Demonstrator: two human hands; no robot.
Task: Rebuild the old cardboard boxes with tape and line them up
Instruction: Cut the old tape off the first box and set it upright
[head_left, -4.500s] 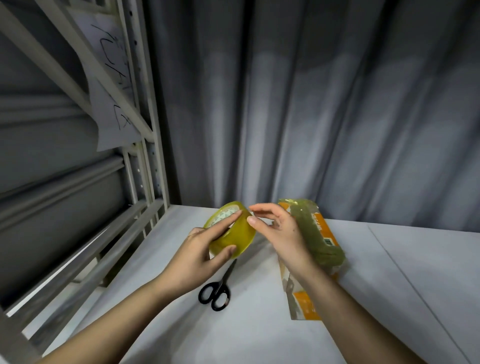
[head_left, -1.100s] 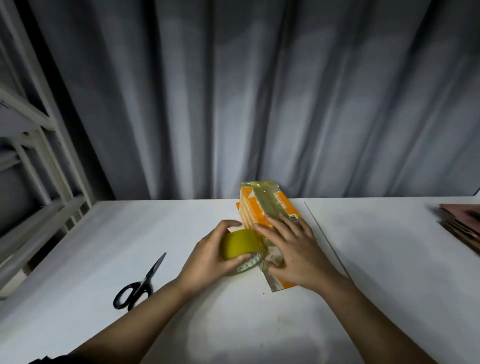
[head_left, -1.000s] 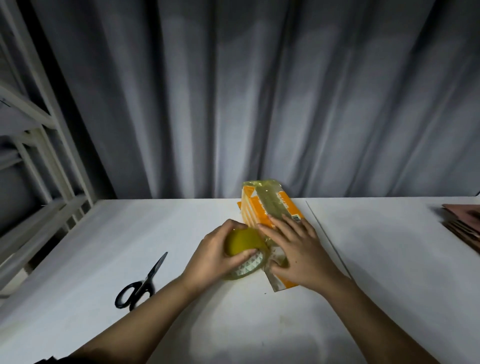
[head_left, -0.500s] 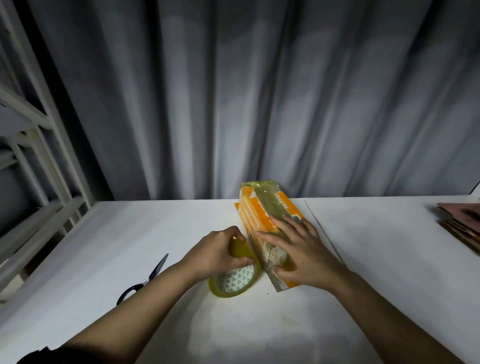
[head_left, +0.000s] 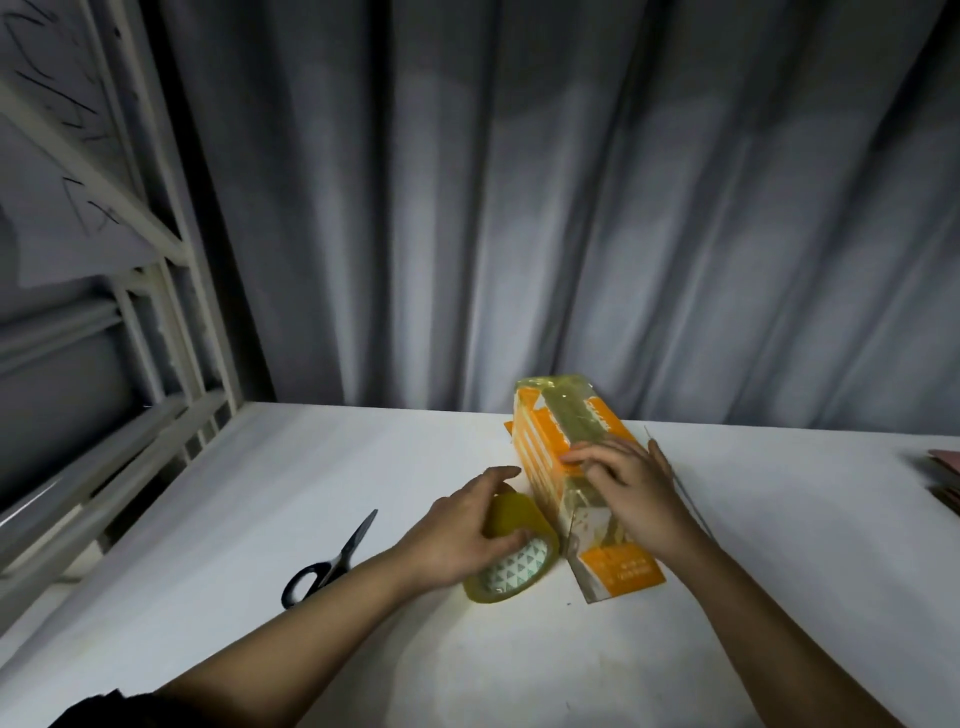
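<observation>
An orange and white cardboard box (head_left: 545, 467) lies on the white table (head_left: 260, 519), with clear yellowish tape along its top. My right hand (head_left: 631, 491) presses flat on the box's top, fingers spread. A yellow tape roll (head_left: 514, 558) rests on the table against the box's left side, tilted so its patterned core faces me. My left hand (head_left: 467, 530) grips that roll from above, thumb on its near edge. An open flap of the box (head_left: 621, 571) lies flat toward me.
Black-handled scissors (head_left: 332, 564) lie on the table left of my left forearm. A metal shelf frame (head_left: 130, 364) with a paper sheet stands at the left. A grey curtain hangs behind. Flat brown cardboard (head_left: 945, 473) sits at the right edge.
My left hand has lowered the tape roll from the box's top down its left side onto the table. My right hand has stayed pressed on the box top.
</observation>
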